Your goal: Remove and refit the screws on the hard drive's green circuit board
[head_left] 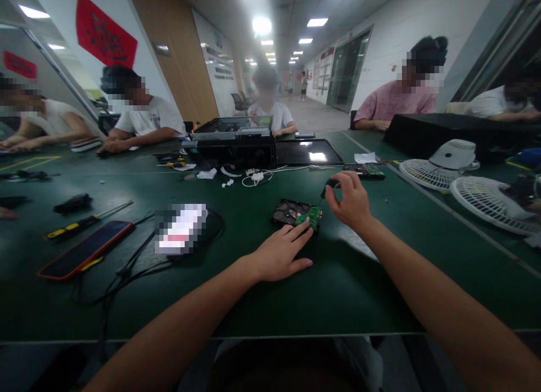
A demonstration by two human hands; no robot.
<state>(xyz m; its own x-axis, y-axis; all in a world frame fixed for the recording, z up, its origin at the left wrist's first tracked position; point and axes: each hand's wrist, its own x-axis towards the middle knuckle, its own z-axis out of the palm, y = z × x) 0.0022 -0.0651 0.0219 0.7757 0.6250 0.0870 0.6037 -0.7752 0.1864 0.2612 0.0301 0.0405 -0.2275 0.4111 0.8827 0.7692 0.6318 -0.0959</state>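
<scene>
A hard drive point(291, 210) lies on the green table in front of me, its dark metal underside and green circuit board point(310, 214) facing up. My left hand point(282, 250) rests at its near edge, fingers stretched out and touching the drive and board. In my right hand point(350, 200) is a small screwdriver point(330, 185) with a dark handle, pinched between thumb and fingers. Its thin shaft points down at the board's right end. Whether the tip touches a screw is too small to tell.
Left of the drive lie a lit phone point(181, 228), a red-edged phone point(87, 250), black cables and a yellow-black screwdriver point(71, 227). An open computer case point(232, 147) stands at the back. White fan parts point(437, 166) lie at right. Several people sit around the table.
</scene>
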